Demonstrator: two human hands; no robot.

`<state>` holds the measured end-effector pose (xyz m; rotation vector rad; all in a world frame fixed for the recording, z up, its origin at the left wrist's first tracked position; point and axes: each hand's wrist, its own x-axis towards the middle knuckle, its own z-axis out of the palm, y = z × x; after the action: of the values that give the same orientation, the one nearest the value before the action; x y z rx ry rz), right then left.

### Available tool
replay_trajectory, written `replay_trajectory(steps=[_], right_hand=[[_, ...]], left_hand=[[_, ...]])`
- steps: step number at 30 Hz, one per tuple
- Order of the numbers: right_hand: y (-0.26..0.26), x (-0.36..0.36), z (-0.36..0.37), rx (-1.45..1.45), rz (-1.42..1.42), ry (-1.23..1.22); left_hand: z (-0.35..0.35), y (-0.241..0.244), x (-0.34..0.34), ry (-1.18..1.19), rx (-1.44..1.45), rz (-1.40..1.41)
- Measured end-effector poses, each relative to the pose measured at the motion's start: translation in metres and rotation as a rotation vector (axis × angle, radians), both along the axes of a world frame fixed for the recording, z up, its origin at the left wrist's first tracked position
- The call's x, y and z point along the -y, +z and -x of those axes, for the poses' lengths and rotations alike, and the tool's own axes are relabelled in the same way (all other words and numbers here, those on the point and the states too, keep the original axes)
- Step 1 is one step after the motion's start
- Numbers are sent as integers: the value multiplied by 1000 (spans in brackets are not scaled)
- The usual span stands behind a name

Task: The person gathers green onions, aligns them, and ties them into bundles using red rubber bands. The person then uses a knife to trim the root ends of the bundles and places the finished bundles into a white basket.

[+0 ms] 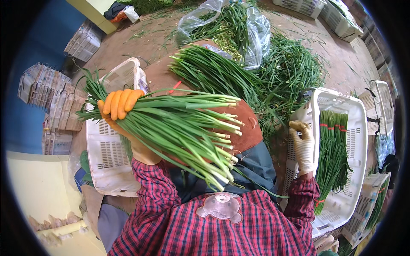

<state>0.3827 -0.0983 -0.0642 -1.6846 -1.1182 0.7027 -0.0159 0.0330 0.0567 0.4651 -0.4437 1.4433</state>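
Note:
My left hand, in an orange rubber glove, is closed around the leafy end of a loose bunch of garlic chives. The pale cut stem ends fan out to the right over my lap, where a reddish-brown cloth covers my knees. My right hand wears a whitish glove with stained fingertips. It hangs beside the left wall of a white plastic crate, fingers slightly curled and apart, with nothing seen in it. Inside that crate lie several chive bundles tied with red bands.
Another white crate stands at my left. Ahead lie a pile of chives, loose greens and a clear plastic bag of leaves and trimmings. Stacked crates line the blue wall at left; more crates stand at far right.

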Motion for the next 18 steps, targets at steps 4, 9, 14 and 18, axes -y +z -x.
replay_trajectory(steps=[4, 9, 14, 18], right_hand=[[24, -14, 46, -354, -81, 225], [56, -46, 103, -877, 78, 533], [54, -33, 94, -819, 115, 506], [48, -16, 74, -725, 171, 399]], left_hand=[[-6, -10, -4, -45, 23, -14], [-16, -4, -6, -80, -16, -29], [-9, -2, 1, -45, -12, 26], [-17, -9, 1, -39, -78, 33]])
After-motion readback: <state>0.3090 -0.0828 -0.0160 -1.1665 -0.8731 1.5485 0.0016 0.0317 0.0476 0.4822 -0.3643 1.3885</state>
